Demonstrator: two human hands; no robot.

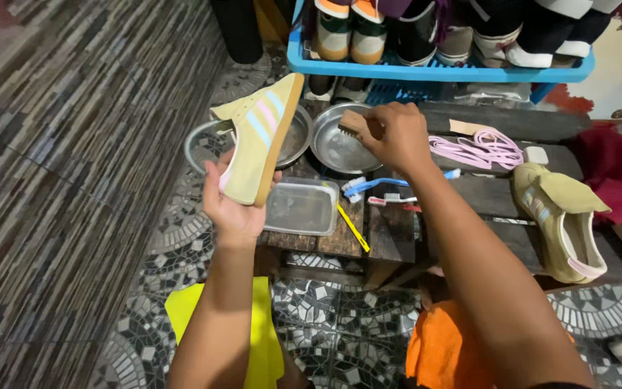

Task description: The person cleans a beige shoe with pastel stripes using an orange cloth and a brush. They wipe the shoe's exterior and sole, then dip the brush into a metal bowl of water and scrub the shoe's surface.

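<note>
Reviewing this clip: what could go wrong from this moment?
The left hand holds the yellow sneaker tilted over the metal bowls; a slip could drop it in. The right hand holds the wooden brush over the right bowl, close to the toothbrushes, which it might knock.

Home shoe-cleaning corner: shoe rack (437,72), basins (340,148).

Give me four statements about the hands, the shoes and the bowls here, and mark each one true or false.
1. The left hand holds a yellow shoe. True.
2. The right hand holds a toothbrush. False: it grips a wooden brush over a metal bowl.
3. The pink laces lie loose on the wooden table. True.
4. The second shoe sits in the blue rack. False: it lies on the table.
</note>
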